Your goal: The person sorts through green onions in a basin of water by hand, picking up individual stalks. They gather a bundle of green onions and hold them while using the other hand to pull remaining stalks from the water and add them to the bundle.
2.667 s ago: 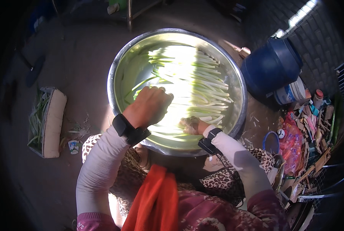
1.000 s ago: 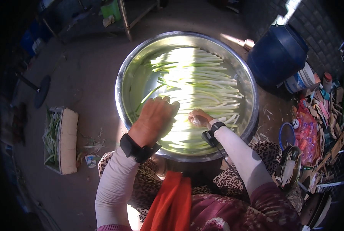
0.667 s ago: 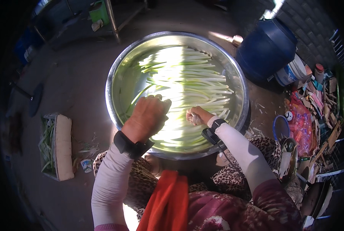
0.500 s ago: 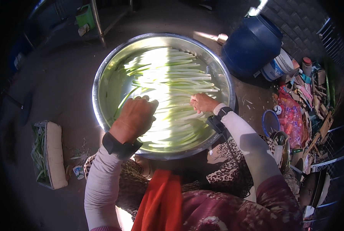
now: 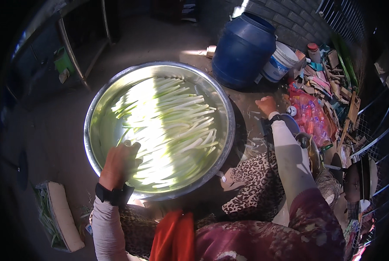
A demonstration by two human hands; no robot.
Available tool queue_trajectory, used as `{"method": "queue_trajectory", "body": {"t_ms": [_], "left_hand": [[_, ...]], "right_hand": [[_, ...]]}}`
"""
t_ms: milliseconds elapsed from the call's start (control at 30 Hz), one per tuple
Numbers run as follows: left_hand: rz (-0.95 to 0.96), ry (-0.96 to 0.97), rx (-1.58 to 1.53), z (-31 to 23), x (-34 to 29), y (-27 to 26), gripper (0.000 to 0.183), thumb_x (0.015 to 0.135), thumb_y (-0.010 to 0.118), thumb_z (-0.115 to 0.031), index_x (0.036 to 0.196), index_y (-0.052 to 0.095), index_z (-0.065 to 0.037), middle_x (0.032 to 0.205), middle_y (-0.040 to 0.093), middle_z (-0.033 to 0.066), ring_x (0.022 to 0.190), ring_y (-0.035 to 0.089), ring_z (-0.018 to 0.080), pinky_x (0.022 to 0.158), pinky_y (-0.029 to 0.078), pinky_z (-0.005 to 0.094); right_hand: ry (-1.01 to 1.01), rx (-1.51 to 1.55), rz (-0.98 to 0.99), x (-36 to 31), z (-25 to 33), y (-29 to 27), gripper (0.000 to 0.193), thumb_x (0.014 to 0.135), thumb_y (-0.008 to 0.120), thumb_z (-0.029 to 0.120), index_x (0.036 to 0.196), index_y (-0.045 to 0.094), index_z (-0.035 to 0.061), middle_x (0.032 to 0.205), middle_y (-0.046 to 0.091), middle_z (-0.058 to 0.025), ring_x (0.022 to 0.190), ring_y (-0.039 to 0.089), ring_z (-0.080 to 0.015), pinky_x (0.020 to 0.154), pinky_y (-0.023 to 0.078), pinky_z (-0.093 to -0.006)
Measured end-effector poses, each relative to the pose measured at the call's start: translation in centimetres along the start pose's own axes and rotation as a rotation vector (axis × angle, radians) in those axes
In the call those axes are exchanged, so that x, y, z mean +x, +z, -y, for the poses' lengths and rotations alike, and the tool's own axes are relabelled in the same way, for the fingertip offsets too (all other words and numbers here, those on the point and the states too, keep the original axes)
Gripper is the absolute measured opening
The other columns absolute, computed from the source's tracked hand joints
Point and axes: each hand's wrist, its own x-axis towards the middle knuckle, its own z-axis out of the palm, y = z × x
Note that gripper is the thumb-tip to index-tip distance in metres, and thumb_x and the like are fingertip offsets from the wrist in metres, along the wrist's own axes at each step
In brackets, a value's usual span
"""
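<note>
A wide metal basin (image 5: 229, 126) holds water and many scallions (image 5: 190, 111) laid side by side, with a bright strip of sunlight across them. My left hand (image 5: 118, 165) is over the basin's near left side, beside the scallions' green ends. Its fingers are curled in, and whatever they hold is hidden. My right hand (image 5: 266, 104) is outside the basin on the right, above the floor near scattered pale scraps. It is closed like a fist, and I cannot make out what is in it.
Behind the basin stand a blue barrel (image 5: 244, 54) and a white bucket (image 5: 280, 63). A red net bag of bottles (image 5: 309, 119) and scrap wood (image 5: 353, 108) lie to the right. At the lower left is a box (image 5: 63, 217) of green leaves.
My right hand has left the scallions and moved right, out past the basin's rim. My left hand has shifted toward the near left rim. The view has turned toward the right.
</note>
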Motion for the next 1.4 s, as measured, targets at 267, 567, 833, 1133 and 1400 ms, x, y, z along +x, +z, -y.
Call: {"method": "queue_trajectory", "body": {"t_ms": [267,567,833,1133,1400], "left_hand": [[0.090,-0.085,0.048,-0.3,0.9,0.4,0.037,0.074,0.070,-0.011,0.109,0.062,-0.003,0.101,0.062,0.0213,0.091,0.061,0.0372,0.079,0.049,0.0424],[-0.045,0.186,0.128,-2.6,1.7,-0.6,0.032,0.076,0.070,-0.019,0.103,0.060,-0.006,0.086,0.061,0.0181,0.080,0.060,0.0342,0.069,0.048,0.0429],[0.091,0.083,0.122,-2.1,1.4,0.7,0.032,0.074,0.071,-0.018,0.102,0.060,-0.006,0.085,0.062,0.0193,0.078,0.063,0.0342,0.066,0.051,0.0426],[0.287,-0.017,0.131,-2.9,3.3,0.2,0.039,0.080,0.067,-0.022,0.115,0.060,-0.006,0.101,0.064,0.0179,0.095,0.060,0.0330,0.084,0.047,0.0420],[0.082,0.183,0.108,-2.6,3.6,1.9,0.027,0.076,0.069,-0.023,0.094,0.058,-0.007,0.078,0.059,0.0161,0.071,0.060,0.0337,0.062,0.046,0.0447]], "right_hand": [[0.179,-0.161,-0.029,0.2,-3.3,0.2,0.058,0.072,0.069,0.039,0.123,0.059,0.0115,0.147,0.029,-0.0181,0.130,0.036,-0.0422,0.103,0.033,-0.0496],[0.036,0.339,0.003,0.8,-5.2,0.0,0.046,0.082,0.063,0.042,0.093,0.067,-0.0022,0.096,0.067,-0.0241,0.094,0.063,-0.0376,0.082,0.047,-0.0420],[0.144,0.362,-0.149,0.2,-1.8,1.9,0.064,0.074,0.071,0.023,0.127,0.046,-0.0039,0.112,0.059,-0.0244,0.108,0.057,-0.0372,0.091,0.045,-0.0419],[0.052,0.268,-0.325,1.2,-2.7,2.7,0.058,0.071,0.072,0.021,0.121,0.054,-0.0029,0.110,0.060,-0.0230,0.105,0.058,-0.0349,0.091,0.045,-0.0421],[-0.024,-0.084,-0.228,-1.0,-1.5,0.0,0.072,0.074,0.069,0.023,0.133,0.038,-0.0044,0.120,0.055,-0.0268,0.109,0.055,-0.0382,0.096,0.043,-0.0432]]}}
